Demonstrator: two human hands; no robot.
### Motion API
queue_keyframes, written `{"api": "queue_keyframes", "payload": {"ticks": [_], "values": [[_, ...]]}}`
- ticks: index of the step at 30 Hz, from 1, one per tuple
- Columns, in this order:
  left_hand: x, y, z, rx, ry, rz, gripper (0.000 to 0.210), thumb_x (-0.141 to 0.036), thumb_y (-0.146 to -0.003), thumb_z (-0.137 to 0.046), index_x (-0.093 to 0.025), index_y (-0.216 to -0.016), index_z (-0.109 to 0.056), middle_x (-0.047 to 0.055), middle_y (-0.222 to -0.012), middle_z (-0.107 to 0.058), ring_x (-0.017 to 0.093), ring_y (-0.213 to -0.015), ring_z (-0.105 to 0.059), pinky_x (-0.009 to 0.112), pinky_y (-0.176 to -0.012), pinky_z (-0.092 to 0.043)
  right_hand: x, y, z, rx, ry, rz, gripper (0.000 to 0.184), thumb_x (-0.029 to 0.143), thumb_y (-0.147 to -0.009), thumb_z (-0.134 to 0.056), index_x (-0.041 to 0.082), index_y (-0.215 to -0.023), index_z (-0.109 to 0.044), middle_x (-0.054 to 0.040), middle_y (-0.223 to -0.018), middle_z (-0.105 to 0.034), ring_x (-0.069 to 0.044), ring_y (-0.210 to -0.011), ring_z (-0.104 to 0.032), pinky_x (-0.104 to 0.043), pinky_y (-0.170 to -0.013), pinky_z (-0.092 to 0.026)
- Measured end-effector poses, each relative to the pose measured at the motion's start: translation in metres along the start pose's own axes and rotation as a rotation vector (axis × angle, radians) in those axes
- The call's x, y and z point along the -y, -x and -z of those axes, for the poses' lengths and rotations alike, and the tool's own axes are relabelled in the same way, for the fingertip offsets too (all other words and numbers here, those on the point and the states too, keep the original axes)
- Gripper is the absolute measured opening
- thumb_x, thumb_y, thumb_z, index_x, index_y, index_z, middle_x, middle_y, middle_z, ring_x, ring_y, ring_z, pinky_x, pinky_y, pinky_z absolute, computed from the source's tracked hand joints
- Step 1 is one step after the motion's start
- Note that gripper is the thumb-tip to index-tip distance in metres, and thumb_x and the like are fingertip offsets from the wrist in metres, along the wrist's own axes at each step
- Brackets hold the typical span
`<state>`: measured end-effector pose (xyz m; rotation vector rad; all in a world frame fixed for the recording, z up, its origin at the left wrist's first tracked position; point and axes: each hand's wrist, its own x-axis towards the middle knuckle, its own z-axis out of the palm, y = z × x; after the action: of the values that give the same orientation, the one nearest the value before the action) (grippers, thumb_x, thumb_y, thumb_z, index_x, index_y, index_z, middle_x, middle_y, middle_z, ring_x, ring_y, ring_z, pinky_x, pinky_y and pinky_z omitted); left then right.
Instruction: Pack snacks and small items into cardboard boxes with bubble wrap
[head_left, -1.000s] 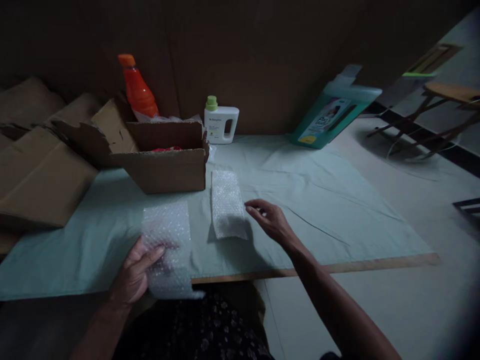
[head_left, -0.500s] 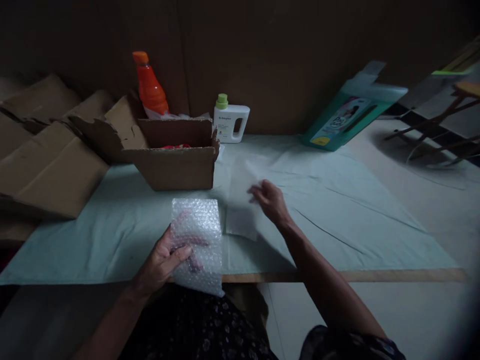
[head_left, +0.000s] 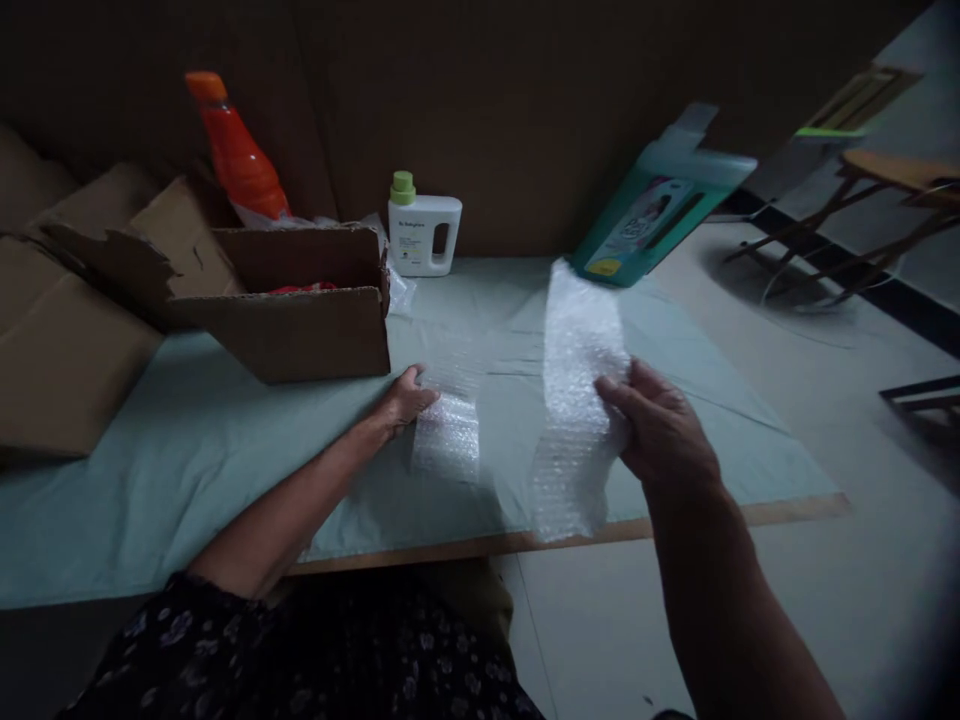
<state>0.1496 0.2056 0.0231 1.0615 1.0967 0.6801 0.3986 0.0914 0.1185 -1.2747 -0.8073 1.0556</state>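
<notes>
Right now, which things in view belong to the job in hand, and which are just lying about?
In hand:
- bubble-wrap sheet held in the right grip
- second bubble-wrap sheet at the left grip, blurred

Seemingly just about, untouched:
- open cardboard box
- orange-red bottle
- white green-capped bottle
- teal jug
- stool

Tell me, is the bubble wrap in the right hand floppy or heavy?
The bubble wrap is probably floppy, since it bends and its edges look wavy. It is likely light for its size: it looks like thin, bubbly plastic, and only the right hand holds it. Being a flattish strip, it probably won't roll.
</notes>
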Motion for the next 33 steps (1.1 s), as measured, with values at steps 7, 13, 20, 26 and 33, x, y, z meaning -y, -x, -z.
{"api": "queue_keyframes", "payload": {"ticks": [7, 13, 20, 26, 33], "values": [[-0.003, -0.036, -0.013, -0.118, -0.136, -0.081, 0.079, -0.012, -0.073, -0.063, -0.008, -0.148, -0.040, 0.006, -0.090, -0.069, 0.014, -0.063, -0.059, 0.023, -0.060, -0.046, -0.049, 0.007, -0.020, 0.112, -0.053, -0.175, 0.047, 0.036, -0.063, -0.088, 0.023, -0.105, -0.069, 0.0026, -0.077, -0.069, -0.010, -0.058, -0.057, -0.020, -0.051, -0.043], [-0.009, -0.029, -0.002, -0.250, -0.295, -0.240, 0.080, -0.012, -0.077, -0.061, -0.006, -0.152, -0.035, 0.020, -0.122, -0.065, 0.026, -0.097, -0.068, 0.036, -0.086, -0.054, -0.089, -0.003, -0.035, 0.201, 0.141, -0.306, 0.062, 0.043, -0.062, -0.085, 0.016, -0.114, -0.062, 0.0015, -0.070, -0.067, -0.014, -0.063, -0.059, -0.024, -0.057, -0.040], [0.022, 0.043, 0.021, -0.106, -0.560, -0.592, 0.046, -0.005, -0.080, -0.051, -0.020, -0.120, -0.069, 0.009, -0.131, -0.066, 0.024, -0.128, -0.057, 0.045, -0.117, -0.039, -0.101, -0.008, -0.046, 0.163, 0.219, -0.270, 0.077, 0.041, -0.065, -0.078, 0.014, -0.132, -0.052, 0.0052, -0.068, -0.062, -0.010, -0.058, -0.052, -0.023, -0.054, -0.036], [0.025, 0.036, 0.016, 0.223, -0.996, -0.790, 0.057, 0.005, -0.076, -0.044, -0.019, -0.122, -0.068, 0.009, -0.129, -0.070, 0.024, -0.128, -0.056, 0.046, -0.111, -0.045, -0.098, 0.003, -0.035, 0.226, 0.393, -0.277, 0.081, 0.046, -0.073, -0.073, 0.013, -0.141, -0.045, -0.0019, -0.080, -0.069, -0.015, -0.060, -0.060, -0.026, -0.053, -0.045], [0.024, 0.032, 0.014, 0.229, -1.117, -0.673, 0.050, 0.006, -0.075, -0.048, -0.023, -0.106, -0.073, 0.003, -0.119, -0.073, 0.021, -0.115, -0.061, 0.039, -0.102, -0.048, -0.088, 0.073, 0.006, 0.413, 1.285, 0.398, 0.049, 0.012, -0.090, -0.053, 0.027, -0.136, -0.060, -0.0122, -0.124, -0.069, -0.025, -0.097, -0.069, -0.041, -0.082, -0.055]]}}
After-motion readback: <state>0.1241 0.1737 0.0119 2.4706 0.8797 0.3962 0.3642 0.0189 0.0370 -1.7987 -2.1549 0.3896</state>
